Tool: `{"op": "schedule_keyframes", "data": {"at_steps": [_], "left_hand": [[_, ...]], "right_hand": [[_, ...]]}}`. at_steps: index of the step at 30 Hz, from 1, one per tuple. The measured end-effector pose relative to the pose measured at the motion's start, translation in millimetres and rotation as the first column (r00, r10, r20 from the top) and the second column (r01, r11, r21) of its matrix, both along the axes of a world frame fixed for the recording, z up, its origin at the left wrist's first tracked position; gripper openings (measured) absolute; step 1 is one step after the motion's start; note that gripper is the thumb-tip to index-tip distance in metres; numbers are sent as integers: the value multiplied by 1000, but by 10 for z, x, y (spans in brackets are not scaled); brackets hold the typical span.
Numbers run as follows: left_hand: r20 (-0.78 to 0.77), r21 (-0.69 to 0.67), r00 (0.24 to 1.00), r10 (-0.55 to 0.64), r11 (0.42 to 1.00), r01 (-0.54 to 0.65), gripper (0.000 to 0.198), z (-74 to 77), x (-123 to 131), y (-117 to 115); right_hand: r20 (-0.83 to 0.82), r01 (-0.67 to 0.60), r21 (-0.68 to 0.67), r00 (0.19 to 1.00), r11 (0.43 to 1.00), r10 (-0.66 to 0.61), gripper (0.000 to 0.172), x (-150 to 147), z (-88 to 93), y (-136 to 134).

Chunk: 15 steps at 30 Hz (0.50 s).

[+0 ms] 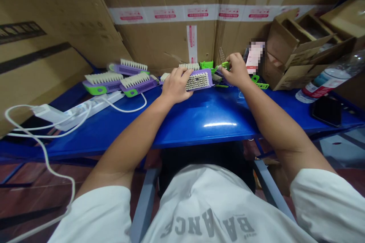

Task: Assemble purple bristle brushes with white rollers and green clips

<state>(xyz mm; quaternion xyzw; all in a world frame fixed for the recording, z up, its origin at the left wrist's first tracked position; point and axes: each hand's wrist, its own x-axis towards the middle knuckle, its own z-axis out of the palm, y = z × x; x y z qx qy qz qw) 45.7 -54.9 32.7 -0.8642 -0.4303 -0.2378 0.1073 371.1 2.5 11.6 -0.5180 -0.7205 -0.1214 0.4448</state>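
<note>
Both hands were well apart at the far side of the bench (216, 117). Left hand (176, 86) was clamped over the near end of a purple brush (201, 79), bristles facing back toward the wearer. Right hand (238, 69) had its fingertips down at a green piece (226, 64), but honestly couldn't tell if it was gripped or just touched.

As for progress, three purple-and-green brushes (138, 80) out left of the left hand looked pretty much whole, so I'd have called those done. No green showed on the one in hand, so my guess was unfinished, though fingers covered part of it. Loose green parts (261, 85) sat just right of the right wrist, so probably more left.

Pose-wise, both forearms reached forward and inward, left palm down with fingers draped over, right hand arched with the wrist bent inward.
</note>
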Motion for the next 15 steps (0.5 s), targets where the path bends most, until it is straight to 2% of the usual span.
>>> {"op": "schedule_keyframes", "data": {"at_steps": [9,15], "left_hand": [[-3,-7,1000,4,1000,-4,86,5,-18,-24],[41,-38,999,-13,999,15,78,-32,-28,20]], "right_hand": [[3,45,-40,999,998,-45,22,-34,36,-45],[-27,11,-14,1000,1000,-11,24,-31,41,-45]]}}
